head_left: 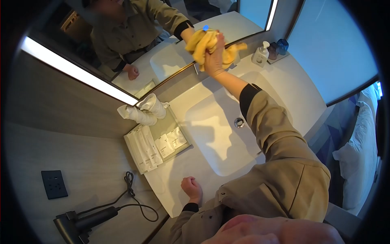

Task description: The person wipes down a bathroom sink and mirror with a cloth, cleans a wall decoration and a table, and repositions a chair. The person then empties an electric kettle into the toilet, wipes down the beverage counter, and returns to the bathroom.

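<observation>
My right hand (214,61) is stretched far forward, gripping a bunched yellow cloth (230,56) against the lower part of the wall mirror (162,53). The reflection of the cloth and hand shows in the glass just behind. Below that arm lies the white washbasin (211,138) with a round metal drain (239,123). Curled into a fist, my left hand (191,189) rests at the near left part of the white countertop (174,179), with nothing visible in it.
Left of the basin, a tray (185,140) carries wrapped cups (152,106) and paper toiletry packets (147,150). A soap pump bottle (260,55) stands at the far right, beside dark glasses (280,46). A black hair dryer (87,221) and a socket (54,184) are on the left wall.
</observation>
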A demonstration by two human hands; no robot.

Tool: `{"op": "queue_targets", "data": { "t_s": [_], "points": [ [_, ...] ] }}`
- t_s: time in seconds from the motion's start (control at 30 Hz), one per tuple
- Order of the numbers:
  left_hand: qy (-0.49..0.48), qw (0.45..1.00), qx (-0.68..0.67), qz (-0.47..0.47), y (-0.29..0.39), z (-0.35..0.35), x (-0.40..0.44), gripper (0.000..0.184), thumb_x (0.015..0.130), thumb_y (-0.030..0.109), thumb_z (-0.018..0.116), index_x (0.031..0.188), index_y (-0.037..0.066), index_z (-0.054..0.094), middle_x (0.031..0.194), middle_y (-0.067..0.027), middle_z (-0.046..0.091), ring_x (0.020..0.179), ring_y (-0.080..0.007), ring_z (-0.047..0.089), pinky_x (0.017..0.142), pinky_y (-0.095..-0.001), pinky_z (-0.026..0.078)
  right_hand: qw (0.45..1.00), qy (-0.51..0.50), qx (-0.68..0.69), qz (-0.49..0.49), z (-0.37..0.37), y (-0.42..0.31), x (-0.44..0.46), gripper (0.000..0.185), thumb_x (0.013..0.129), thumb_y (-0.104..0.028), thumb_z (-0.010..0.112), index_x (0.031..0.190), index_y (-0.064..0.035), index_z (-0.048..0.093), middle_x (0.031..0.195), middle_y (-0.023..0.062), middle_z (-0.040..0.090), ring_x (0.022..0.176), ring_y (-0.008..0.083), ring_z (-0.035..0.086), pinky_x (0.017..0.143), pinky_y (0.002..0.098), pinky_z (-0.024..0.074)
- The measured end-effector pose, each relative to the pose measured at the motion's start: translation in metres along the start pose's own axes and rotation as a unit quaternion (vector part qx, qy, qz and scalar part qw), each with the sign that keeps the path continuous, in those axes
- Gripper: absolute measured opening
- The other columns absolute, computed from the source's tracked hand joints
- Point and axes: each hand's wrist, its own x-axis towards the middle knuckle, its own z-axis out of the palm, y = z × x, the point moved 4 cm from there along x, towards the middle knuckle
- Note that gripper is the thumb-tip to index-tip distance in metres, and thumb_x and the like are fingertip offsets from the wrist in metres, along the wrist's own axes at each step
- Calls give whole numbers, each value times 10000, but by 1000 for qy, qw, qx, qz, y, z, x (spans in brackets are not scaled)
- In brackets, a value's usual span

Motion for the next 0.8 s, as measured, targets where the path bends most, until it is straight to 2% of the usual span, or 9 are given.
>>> {"op": "queue_targets", "data": {
  "t_s": [0.1, 0.3, 0.37, 0.4, 0.5, 0.57, 0.63, 0.67, 0.8],
  "points": [
    [-10, 1000, -22, 11, 0, 0, -3, 70, 689, 39, 469, 715, 89, 511, 713, -78, 500, 696, -279, 470, 626, -383, 337, 995, -69, -55, 50, 27, -39, -25, 772, 726, 23, 533, 1348, 4, 75, 1371, 219, 172, 1287, 365, 135, 1061, 386, 66],
    [-7, 998, -48, 28, 2, -5, -1, 83, 710, 23, 478, 717, 90, 526, 708, -71, 524, 698, -275, 480, 637, -380, 346, 998, -42, -24, -48, 100, -122, -93, 767, 722, -115, 593, 1343, 4, 160, 1409, 202, 133, 1318, 350, 84, 1056, 462, 50],
    [-8, 998, -56, 32, 0, -2, -1, 82, 711, 26, 482, 718, 93, 529, 711, -66, 531, 703, -270, 484, 639, -378, 346, 932, -324, -134, 92, 119, -143, -93, 756, 726, -119, 591, 1352, -32, 176, 1417, 197, 114, 1328, 325, 73, 1050, 469, 49],
    [1, 998, -57, 35, -2, -1, -2, 76, 699, 41, 490, 715, 103, 532, 712, -57, 528, 699, -264, 487, 629, -376, 344, 983, -147, 24, -104, 124, -135, -124, 740, 724, -102, 589, 1354, -61, 203, 1417, 176, 138, 1331, 301, 91, 1050, 460, 59],
    [9, 998, -51, 40, -7, 2, -6, 70, 689, 59, 498, 713, 114, 534, 712, -46, 527, 694, -260, 491, 618, -375, 343, 966, -212, 106, -100, 118, -145, -124, 686, 712, 16, 507, 1341, -44, 241, 1414, 188, 147, 1333, 316, 49, 1054, 433, -13],
    [11, 998, -50, 44, -6, 3, -5, 68, 692, 60, 499, 714, 114, 534, 712, -45, 528, 692, -260, 491, 617, -376, 344, 969, -207, 97, -98, 97, -156, -112, 659, 716, 61, 462, 1335, -52, 267, 1398, 178, 210, 1314, 298, 162, 1056, 404, 117],
    [11, 997, -53, 46, -4, 1, -5, 67, 696, 61, 500, 715, 115, 534, 716, -41, 532, 698, -260, 495, 621, -377, 346, 894, -197, 379, 135, 68, -153, -103, 612, 740, 78, 432, 1324, -36, 287, 1357, 153, 301, 1248, 256, 310, 1000, 342, 279],
    [7, 998, -54, 44, -4, 2, -5, 67, 696, 61, 500, 715, 115, 534, 716, -41, 532, 698, -260, 495, 621, -377, 346, 905, -152, 363, 161, 51, -143, -101, 499, 835, -1, 412, 1318, -75, 308, 1231, 99, 406, 1079, 175, 434, 872, 272, 392],
    [5, 997, -52, 55, -4, 2, -6, 64, 704, 62, 497, 724, 113, 532, 734, -31, 542, 715, -251, 501, 632, -377, 347, 968, -71, 163, 176, -48, -116, -103, 480, 812, 25, 421, 1280, -58, 351, 1145, 133, 500, 1004, 189, 513, 865, 276, 398]
  ]
}}
